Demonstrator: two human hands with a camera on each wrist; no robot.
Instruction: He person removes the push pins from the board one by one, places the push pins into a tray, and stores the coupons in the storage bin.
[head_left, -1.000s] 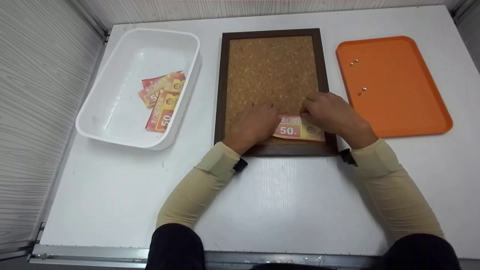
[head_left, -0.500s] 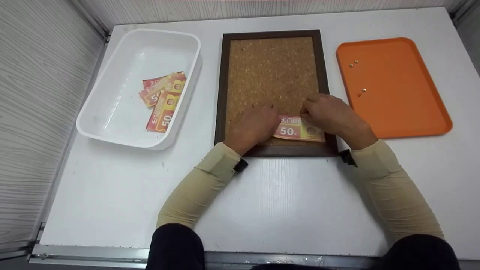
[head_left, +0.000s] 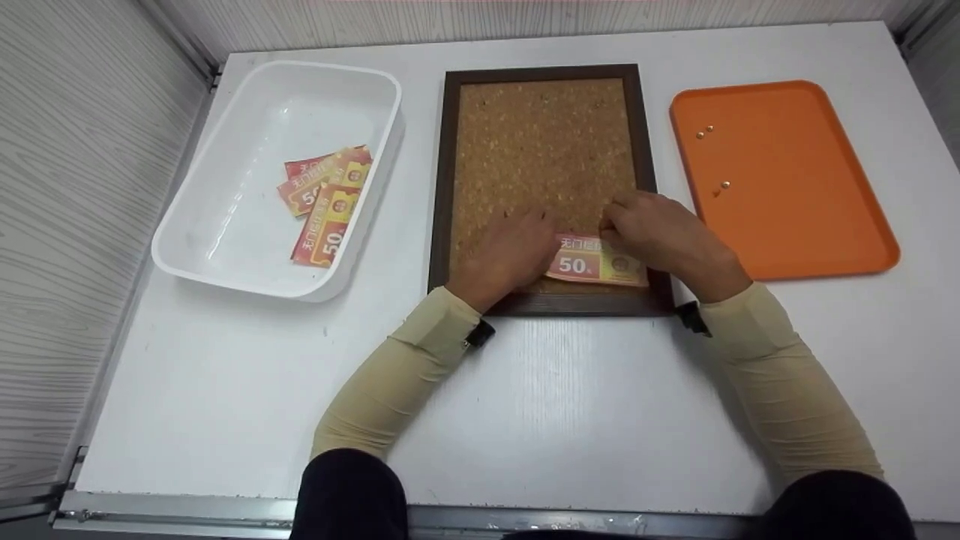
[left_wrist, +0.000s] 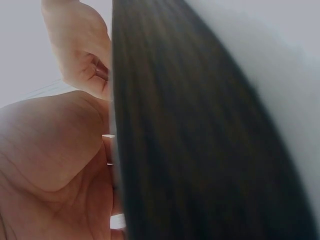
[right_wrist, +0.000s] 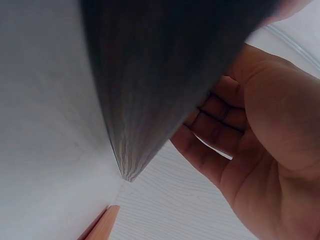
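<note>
A red and yellow coupon (head_left: pixel 577 264) marked 50 lies along the lower right of a framed cork board (head_left: pixel 551 154). My left hand (head_left: pixel 512 247) rests on the cork, covering the coupon's left end. At its upper right edge sits my right hand (head_left: pixel 654 231), fingers bent and gathered close to the thumb; anything between their tips is hidden. In the left wrist view, the dark frame (left_wrist: pixel 200 130) blocks the fingertips of my left hand (left_wrist: pixel 55 155). The right wrist view shows the palm of my right hand (right_wrist: pixel 270 135) beside the frame (right_wrist: pixel 150 75).
Several similar coupons (head_left: pixel 326 206) lie overlapping in a white basin (head_left: pixel 225 161) at the left. On the right, an orange tray (head_left: pixel 802 187) bears 3 small silvery pin-like pieces (head_left: pixel 724 184) near its left edge. The white table (head_left: pixel 555 420) extends toward my body.
</note>
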